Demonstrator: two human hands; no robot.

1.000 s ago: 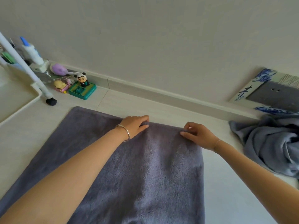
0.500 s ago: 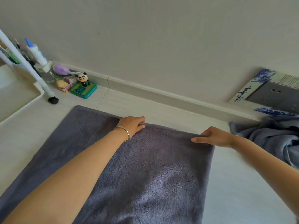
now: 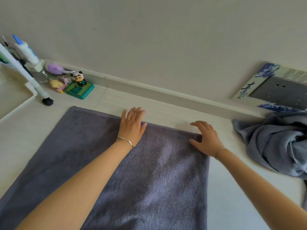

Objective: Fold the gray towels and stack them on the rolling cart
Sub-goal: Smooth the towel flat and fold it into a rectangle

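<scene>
The head view looks down at a dark gray terry towel (image 3: 149,171) spread on the pale tiled floor (image 3: 174,113), its right part lying as a doubled layer whose far edge runs between the two hands. The left hand (image 3: 132,128) lies flat over that far edge, fingers spread wide and reaching past the cloth onto the floor, gripping nothing; a thin silver bangle (image 3: 125,141) sits at its wrist. The right hand (image 3: 206,141) rests at the far right corner, fingers splayed and lightly curled, palm down, also holding nothing. With both hands open, nothing pins the layers but light pressure — a smoothing stroke pulled sideways could drag the upper layer off the lower one and skew the edges, judging by the soft ripples across the middle of the pile. The left stretch of the towel stays single and unfolded, so the next fold could come up uneven if that corner is not squared first. A second crumpled blue-gray towel (image 3: 272,143) waits in a heap well to the right, near enough for a sweeping forearm to catch it. At the far left stands the white rolling cart (image 3: 25,75) — its black caster (image 3: 47,101) sits near the towel's far left corner, and a tug on the cloth could nudge it. Small toys, among them a panda figurine on a green base (image 3: 79,83), crowd the skirting beside the cart and could topple.
</scene>
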